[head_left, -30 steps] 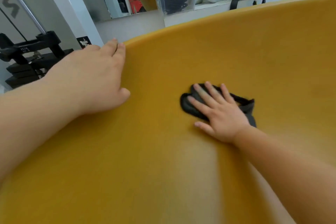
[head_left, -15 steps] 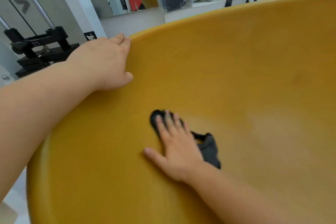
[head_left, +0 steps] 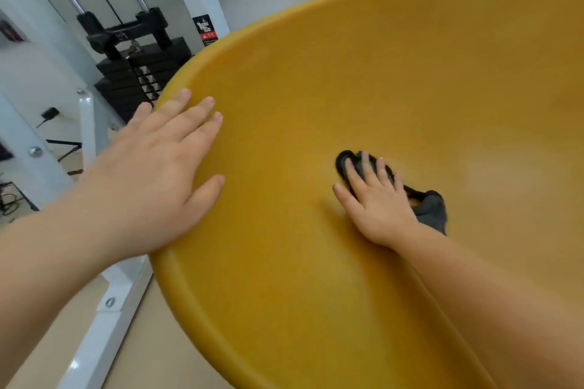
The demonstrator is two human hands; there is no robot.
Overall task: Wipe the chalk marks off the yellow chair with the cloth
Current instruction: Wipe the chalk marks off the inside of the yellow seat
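The wiping step is under way. The right hand (head_left: 376, 199) lies flat, fingers straight and slightly spread, pressing the dark cloth (head_left: 431, 210) against the inside of the yellow chair (head_left: 395, 73); the cloth is bunched under the palm, with one end showing past the fingertips and the other beside the wrist. The left hand (head_left: 151, 167) rests open on the chair's rim, fingers straight, apparently steadying it. No chalk marks show clearly. A faint pale haze to the right of the cloth may be residue, though blur makes this uncertain. The next move probably calls for sliding the cloth under firm pressure toward that patch. A weight stack (head_left: 142, 73) stands behind the rim.
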